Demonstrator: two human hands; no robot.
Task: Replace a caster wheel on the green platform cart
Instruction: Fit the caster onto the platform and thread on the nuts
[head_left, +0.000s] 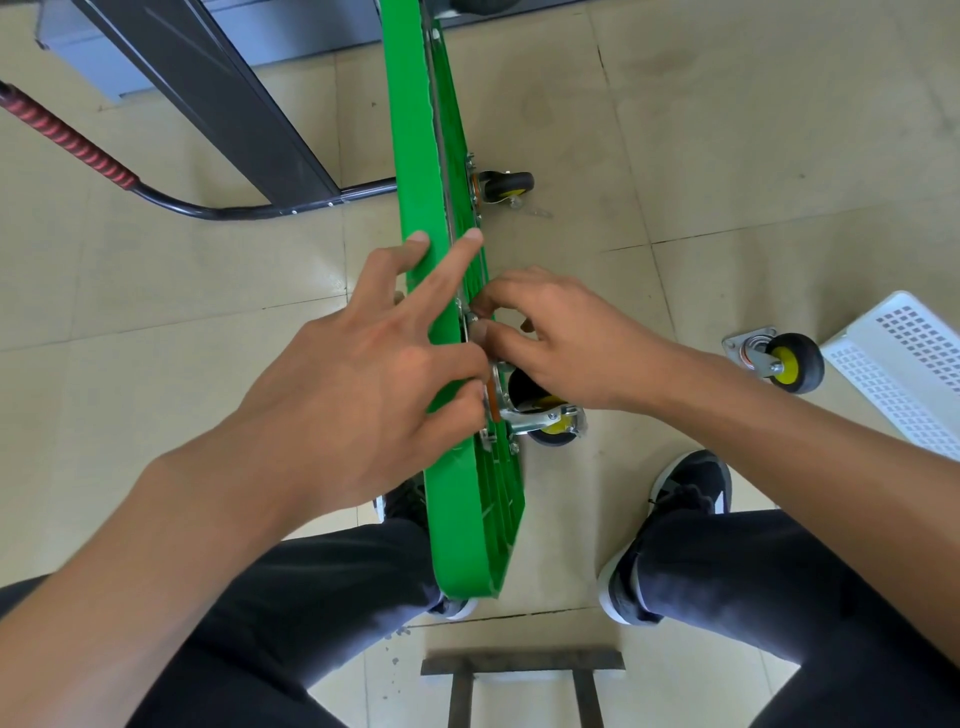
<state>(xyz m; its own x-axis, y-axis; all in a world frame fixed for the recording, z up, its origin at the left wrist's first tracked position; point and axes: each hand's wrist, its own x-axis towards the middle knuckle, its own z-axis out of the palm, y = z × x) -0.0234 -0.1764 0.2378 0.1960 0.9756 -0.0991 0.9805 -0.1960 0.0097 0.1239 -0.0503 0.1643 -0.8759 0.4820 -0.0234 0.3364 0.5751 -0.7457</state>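
The right hand (566, 338) has its fingertips (485, 304) pinched on something small and metallic at the shiny mounting plate (497, 387) of the near wheel (543, 415); what exactly they grip is hidden, perhaps a bolt or nut. The left hand (363, 379) lies spread across the cart (421, 156), two fingers straight along its smooth top edge, the others curled against the plate. The cart is glossy green plastic, ribbed on its underside, standing on its edge between the person's knees. Three wheels are fully in view, all black rubber with yellow hubs: the near one, a farther one (506, 187) on the cart, and a loose one (784, 362) on the pale tiled floor (727, 130) beside a white perforated basket (904, 364).
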